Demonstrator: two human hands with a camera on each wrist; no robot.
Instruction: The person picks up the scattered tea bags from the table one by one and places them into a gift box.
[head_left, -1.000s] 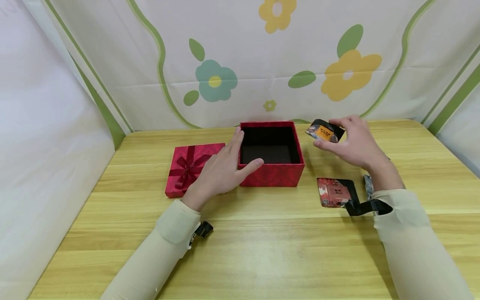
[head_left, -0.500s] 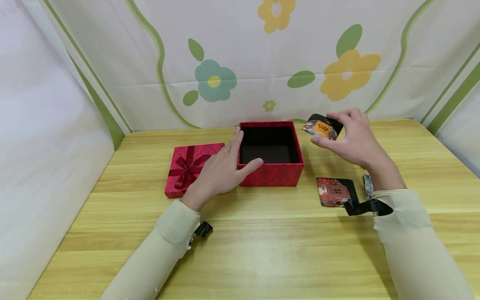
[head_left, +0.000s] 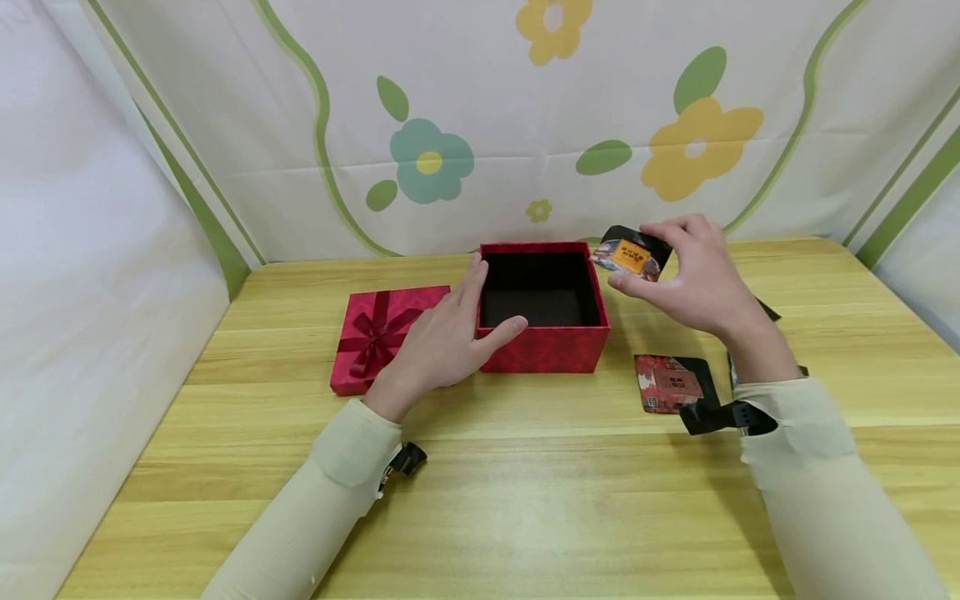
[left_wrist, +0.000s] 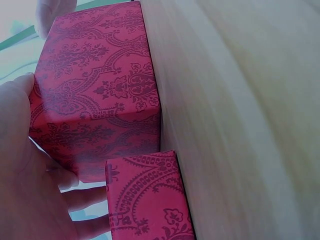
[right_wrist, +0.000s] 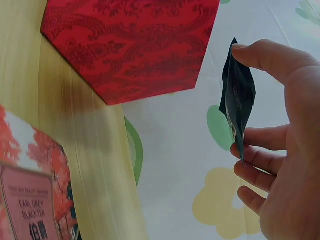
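In the head view a red patterned gift box (head_left: pixel 543 350) stands uncovered, its inside black. My left hand (head_left: pixel 442 333) rests along the box's left side with straight fingers, the thumb by its front rim; the left wrist view shows the fingers (left_wrist: pixel 87 198) against the box wall. To the right of the box, raised over the table, my right hand (head_left: pixel 697 279) pinches a tea bag sachet (head_left: pixel 630 254) with an orange label. Seen edge-on in the right wrist view, the sachet (right_wrist: pixel 238 95) is dark, between thumb and fingers.
Left of the box lies its red lid (head_left: pixel 375 333) with a ribbon bow, partly behind my left hand. A red and black tea sachet (head_left: pixel 671 383) lies on the wooden table (head_left: pixel 525 500) at right. Further sachets are mostly hidden by my right arm. A flowered cloth (head_left: pixel 525 108) hangs behind.
My right hand, with the tea sachet, has moved left toward the box and slightly up. A dark corner behind the right wrist now shows. The left hand has stayed still.
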